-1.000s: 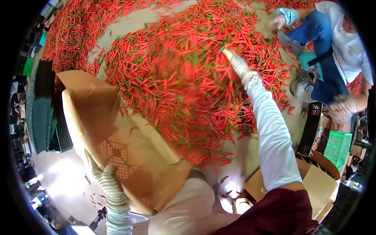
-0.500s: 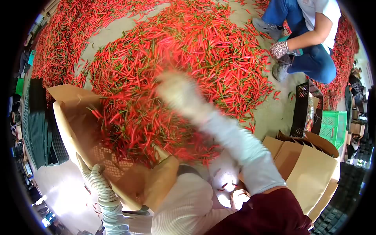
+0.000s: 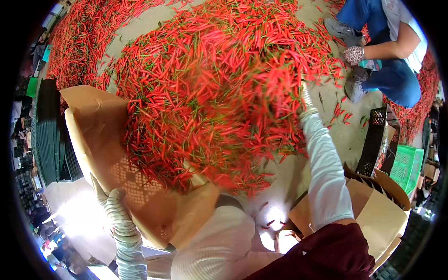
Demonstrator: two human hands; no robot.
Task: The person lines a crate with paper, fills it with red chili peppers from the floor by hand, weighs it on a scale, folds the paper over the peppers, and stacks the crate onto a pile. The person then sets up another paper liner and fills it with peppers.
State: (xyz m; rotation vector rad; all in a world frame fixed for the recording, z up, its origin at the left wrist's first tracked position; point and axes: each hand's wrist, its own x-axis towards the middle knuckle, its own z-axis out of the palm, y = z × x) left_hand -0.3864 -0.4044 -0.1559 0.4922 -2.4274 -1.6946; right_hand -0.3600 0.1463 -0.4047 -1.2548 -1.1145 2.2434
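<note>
A large heap of red chilli peppers (image 3: pixel 210 70) with green stems covers the floor in front of me. Tilted towards it is a crate (image 3: pixel 133 179) with a brown paper liner (image 3: pixel 98 116); its perforated wall shows through a gap. My gloved left hand (image 3: pixel 111 198) grips the near-left rim of the crate and liner. At the right side of the heap, my gloved right hand (image 3: pixel 306 100) reaches in among the peppers, its fingers mostly hidden by them. Peppers between that hand and the crate's mouth are blurred by motion.
A co-worker (image 3: pixel 387 56) crouches at the upper right, beside the heap. Dark stacked crates (image 3: pixel 51 135) stand at the left. On the right are cardboard sheets (image 3: pixel 368 205), a black crate (image 3: pixel 373 135) and a green crate (image 3: pixel 407 163). Loose peppers (image 3: pixel 338 112) lie on the floor.
My right hand has swung from above the middle of the heap to its right side, into the peppers. My left hand stays on the crate rim. The whole view has shifted slightly.
</note>
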